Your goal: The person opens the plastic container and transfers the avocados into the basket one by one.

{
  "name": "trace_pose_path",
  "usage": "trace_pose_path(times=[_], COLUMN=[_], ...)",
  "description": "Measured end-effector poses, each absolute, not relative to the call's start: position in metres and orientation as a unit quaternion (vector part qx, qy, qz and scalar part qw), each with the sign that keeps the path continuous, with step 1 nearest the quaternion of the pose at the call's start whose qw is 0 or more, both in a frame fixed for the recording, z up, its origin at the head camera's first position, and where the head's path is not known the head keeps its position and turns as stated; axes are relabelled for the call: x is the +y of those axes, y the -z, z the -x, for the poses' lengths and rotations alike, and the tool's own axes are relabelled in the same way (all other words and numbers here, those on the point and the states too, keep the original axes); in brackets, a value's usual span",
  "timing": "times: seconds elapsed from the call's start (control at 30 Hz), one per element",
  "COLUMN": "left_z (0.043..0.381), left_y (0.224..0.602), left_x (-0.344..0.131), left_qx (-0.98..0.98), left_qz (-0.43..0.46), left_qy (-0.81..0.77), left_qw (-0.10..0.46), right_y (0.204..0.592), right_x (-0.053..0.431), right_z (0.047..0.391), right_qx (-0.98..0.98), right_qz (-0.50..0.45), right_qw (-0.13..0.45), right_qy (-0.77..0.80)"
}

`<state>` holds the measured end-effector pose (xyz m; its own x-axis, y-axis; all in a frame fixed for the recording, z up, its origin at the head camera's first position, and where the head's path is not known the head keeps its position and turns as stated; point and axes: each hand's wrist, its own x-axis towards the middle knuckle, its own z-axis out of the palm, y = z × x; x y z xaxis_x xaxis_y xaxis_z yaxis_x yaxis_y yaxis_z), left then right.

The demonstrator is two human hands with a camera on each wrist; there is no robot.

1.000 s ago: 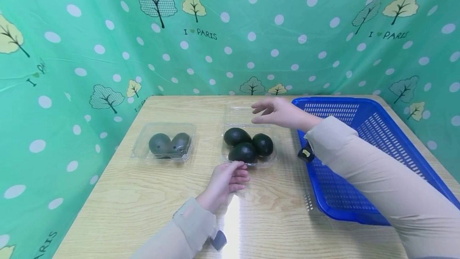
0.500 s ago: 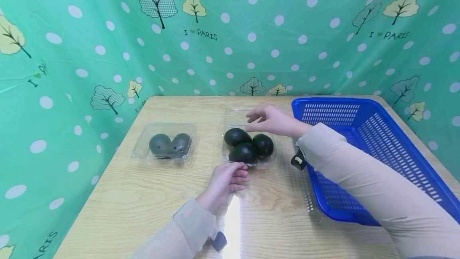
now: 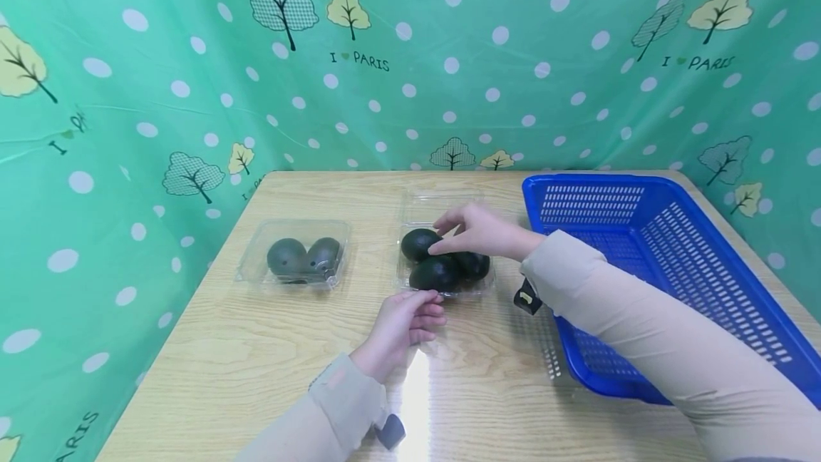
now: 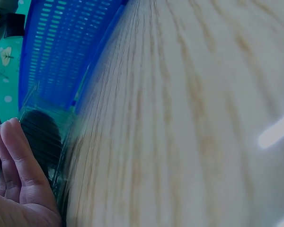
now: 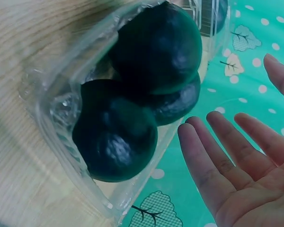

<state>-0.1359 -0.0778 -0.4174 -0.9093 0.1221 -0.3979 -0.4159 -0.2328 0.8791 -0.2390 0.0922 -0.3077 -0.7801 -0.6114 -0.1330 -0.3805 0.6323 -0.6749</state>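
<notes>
An opened clear plastic clamshell [image 3: 489, 284] holds three dark, glossy avocados [image 3: 435, 274]. Its transparent lid [image 3: 442, 198] lies folded back behind it. At the near rim of the clamshell, my left hand [image 3: 405, 321] touches the plastic with its thumb, fingers loosely extended. The left wrist view shows those fingers [image 4: 20, 156] alongside the box wall. My right hand [image 3: 482, 230] hovers over the avocados, its fingers spread and slightly bent, holding nothing; in the right wrist view its fingers [image 5: 203, 161] are apart from the fruit.
To the left stands a second clear clamshell [image 3: 256, 241], lid down, with two avocados [image 3: 286, 258] inside. A blue perforated basket [image 3: 593, 383] stands on the right side of the wooden table [image 3: 237, 369]. A green patterned cloth [image 3: 410, 113] hangs behind.
My right hand has moved down and toward me, from over the folded-back lid to over the avocados. My left hand has stayed at the near rim.
</notes>
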Motion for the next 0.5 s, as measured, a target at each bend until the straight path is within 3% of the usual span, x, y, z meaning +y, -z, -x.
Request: trace_pose_path(times=[0.5], left_z=[0.135], left_y=[0.418], left_x=[-0.077], left_qx=[0.596], left_qz=[0.120], left_qy=[-0.775], left_qw=[0.175], right_y=[0.319], right_x=[0.083], right_z=[0.232], right_qx=[0.912], right_qz=[0.273], right_qw=[0.170], right_qy=[0.256])
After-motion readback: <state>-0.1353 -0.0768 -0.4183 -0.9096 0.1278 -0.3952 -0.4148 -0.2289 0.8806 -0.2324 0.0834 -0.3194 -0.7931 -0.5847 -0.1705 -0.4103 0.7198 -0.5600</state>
